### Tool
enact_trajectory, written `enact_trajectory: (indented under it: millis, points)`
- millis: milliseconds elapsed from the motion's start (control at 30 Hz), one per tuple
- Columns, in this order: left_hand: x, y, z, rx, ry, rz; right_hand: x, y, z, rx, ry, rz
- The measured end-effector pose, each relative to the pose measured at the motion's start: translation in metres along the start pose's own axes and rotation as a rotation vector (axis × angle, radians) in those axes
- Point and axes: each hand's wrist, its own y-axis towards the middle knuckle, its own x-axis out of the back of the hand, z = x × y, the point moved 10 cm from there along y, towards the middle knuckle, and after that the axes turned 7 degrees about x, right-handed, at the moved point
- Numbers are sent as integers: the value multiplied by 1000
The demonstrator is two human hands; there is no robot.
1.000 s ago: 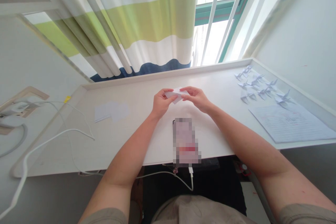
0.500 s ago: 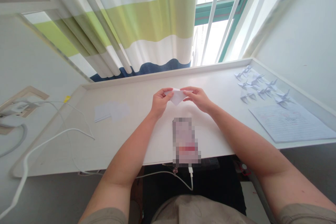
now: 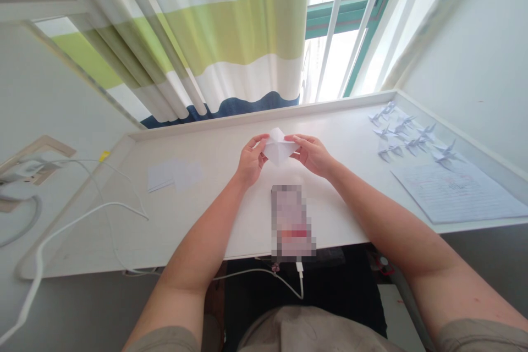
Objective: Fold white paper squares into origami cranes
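A small white folded paper (image 3: 279,148) is held up above the white desk (image 3: 223,198), spread into a diamond shape with creases meeting near its middle. Its left corner is pinched by my left hand (image 3: 251,159), thumb in front. My right hand (image 3: 311,154) grips the right corner between thumb and fingers. Below the hands, near the desk's front edge, lies a phone (image 3: 291,220) with a blurred-out screen and a white cable plugged into its lower end.
Several folded paper cranes (image 3: 406,135) stand at the back right, behind a written sheet (image 3: 457,190). White paper pieces (image 3: 165,173) lie on the left. A white cable (image 3: 82,219) crosses the left side. Curtains (image 3: 231,27) hang behind the desk.
The paper has opened out: its upper part now rises above the fingers and more of its creased face shows. Both hands have stayed nearly in place, with small finger shifts.
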Motion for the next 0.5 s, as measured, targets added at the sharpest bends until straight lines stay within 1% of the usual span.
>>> enact_trajectory:
  millis: [133, 333, 400, 500]
  points:
    - [-3, 0, 0, -3, -29, 31, -2, -1, -2, 4, 17, 20]
    - [-16, -6, 4, 60, -70, 125, -10, -3, -3, 10, 66, 52]
    - [-18, -7, 5, 60, -69, 137, -11, -3, -4, 11, 70, 47]
    - [-18, -7, 7, 40, -29, 122, -9, -2, -5, 13, 66, 38]
